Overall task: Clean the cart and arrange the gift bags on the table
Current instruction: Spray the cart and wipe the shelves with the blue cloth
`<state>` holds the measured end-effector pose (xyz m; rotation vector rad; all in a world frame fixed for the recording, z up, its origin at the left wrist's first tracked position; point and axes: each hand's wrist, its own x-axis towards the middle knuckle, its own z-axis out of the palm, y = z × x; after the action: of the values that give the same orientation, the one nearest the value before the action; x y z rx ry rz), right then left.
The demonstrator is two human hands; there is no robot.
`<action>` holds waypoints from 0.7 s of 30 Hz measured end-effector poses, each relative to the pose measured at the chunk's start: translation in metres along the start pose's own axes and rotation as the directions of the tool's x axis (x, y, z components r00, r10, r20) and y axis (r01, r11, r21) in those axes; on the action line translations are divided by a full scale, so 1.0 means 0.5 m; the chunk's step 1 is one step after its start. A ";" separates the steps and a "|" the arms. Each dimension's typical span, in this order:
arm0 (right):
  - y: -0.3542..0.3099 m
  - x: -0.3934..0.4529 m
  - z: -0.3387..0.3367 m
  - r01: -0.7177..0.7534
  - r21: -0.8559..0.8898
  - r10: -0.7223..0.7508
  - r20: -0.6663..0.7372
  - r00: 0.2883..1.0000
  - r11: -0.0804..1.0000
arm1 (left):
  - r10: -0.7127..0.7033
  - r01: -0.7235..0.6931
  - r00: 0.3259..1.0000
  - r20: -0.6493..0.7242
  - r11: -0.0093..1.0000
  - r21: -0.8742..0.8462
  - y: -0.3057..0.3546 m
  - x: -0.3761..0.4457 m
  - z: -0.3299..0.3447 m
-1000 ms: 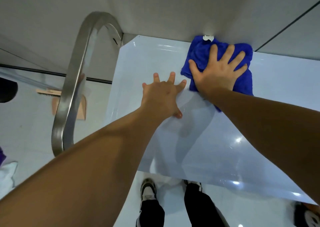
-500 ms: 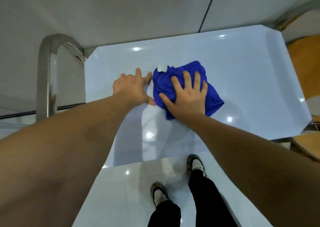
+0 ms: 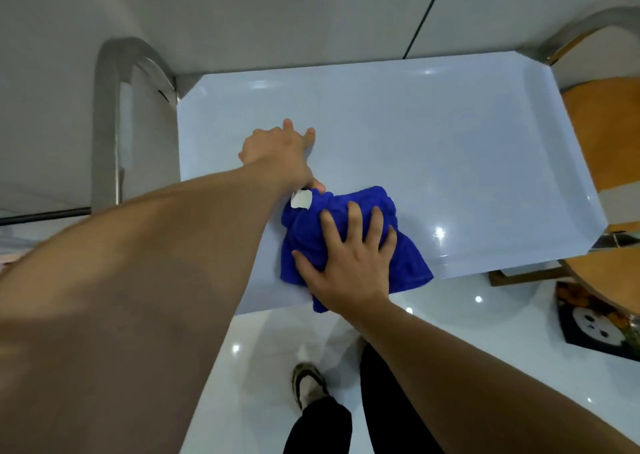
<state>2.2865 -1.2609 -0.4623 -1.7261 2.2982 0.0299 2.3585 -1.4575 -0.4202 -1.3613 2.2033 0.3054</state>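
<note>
The cart's pale blue top tray (image 3: pixel 450 148) fills the middle of the head view, against a grey wall. A bunched blue cloth (image 3: pixel 391 207) with a white label lies at the tray's near edge. My right hand (image 3: pixel 346 263) presses flat on the cloth, fingers spread. My left hand (image 3: pixel 277 152) rests flat on the tray just left of and beyond the cloth, its thumb touching the cloth's label corner. No gift bags are clearly in view.
A steel cart handle (image 3: pixel 110 114) arches up at the left end, and another steel handle (image 3: pixel 588 27) at the right. An orange wooden surface (image 3: pixel 606 135) stands right of the cart. A dark printed object (image 3: pixel 595 322) lies on the glossy white floor. My legs and a shoe (image 3: pixel 308 384) are below.
My right hand has dragged the blue cloth from the tray's far edge back to its near edge. My left hand stayed pressed on the tray. The view has shifted right.
</note>
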 end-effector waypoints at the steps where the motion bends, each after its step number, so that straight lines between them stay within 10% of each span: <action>1: 0.002 -0.004 0.002 -0.007 -0.003 0.007 0.005 1.000 1.000 | 0.009 -0.010 1.000 -0.012 0.999 -0.047 -0.005 -0.008 0.009; 5: -0.001 -0.006 0.001 -0.005 -0.035 0.006 0.021 1.000 0.999 | -0.029 -0.027 0.989 -0.147 0.930 -0.367 -0.100 -0.066 0.050; 21: -0.096 0.240 -0.035 0.120 -0.113 -0.116 0.045 0.992 0.986 | -0.076 0.072 0.997 -0.027 0.988 -0.137 -0.152 -0.087 0.094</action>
<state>2.2978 -1.3906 -0.4654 -1.8988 2.2022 0.1755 2.4558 -1.4389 -0.4295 -1.5269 2.1857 0.4160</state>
